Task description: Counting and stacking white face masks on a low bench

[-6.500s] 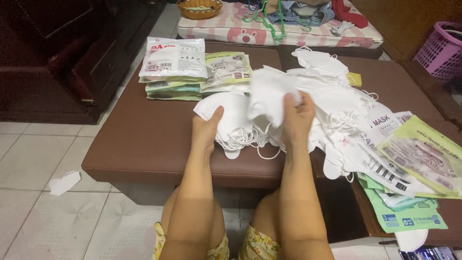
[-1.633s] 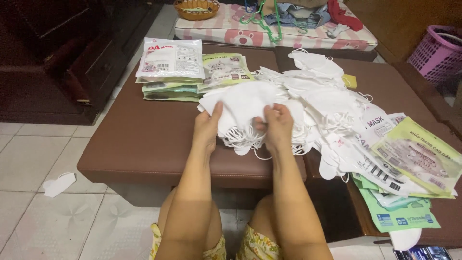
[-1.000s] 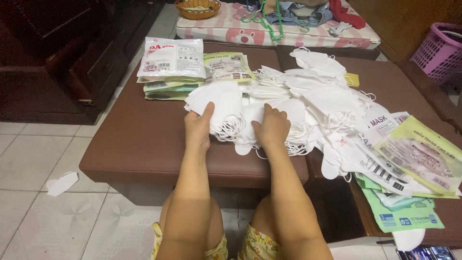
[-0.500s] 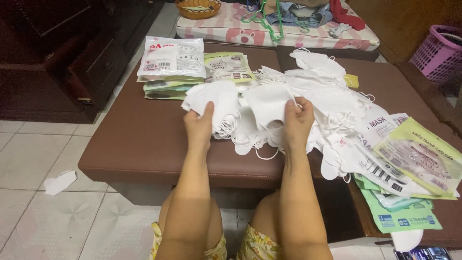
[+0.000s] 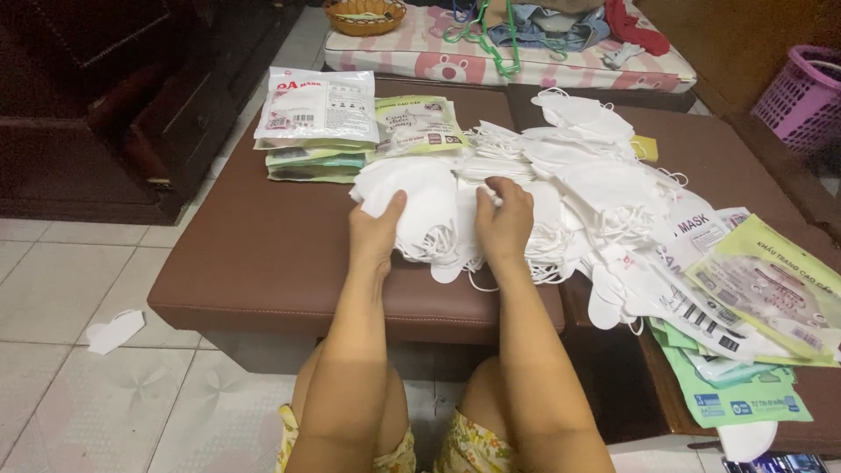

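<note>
A heap of white face masks (image 5: 561,180) with thin ear loops is spread over the brown padded bench (image 5: 263,263). My left hand (image 5: 375,235) rests on a small stack of masks (image 5: 412,197) at the heap's left end, fingers around its near edge. My right hand (image 5: 505,223) lies beside it on the same stack, fingertips pinching a mask near the middle. Both forearms reach out from my knees below.
Sealed mask packets (image 5: 320,109) are piled at the bench's far left. Empty wrappers (image 5: 762,298) in green and white lie at the right. A mask (image 5: 114,331) lies on the tiled floor at left. A mattress with clothes (image 5: 491,52) and a purple basket (image 5: 802,88) stand behind.
My right hand has come back left and down from the heap onto the small stack beside my left hand. The left hand has stayed in place on the stack.
</note>
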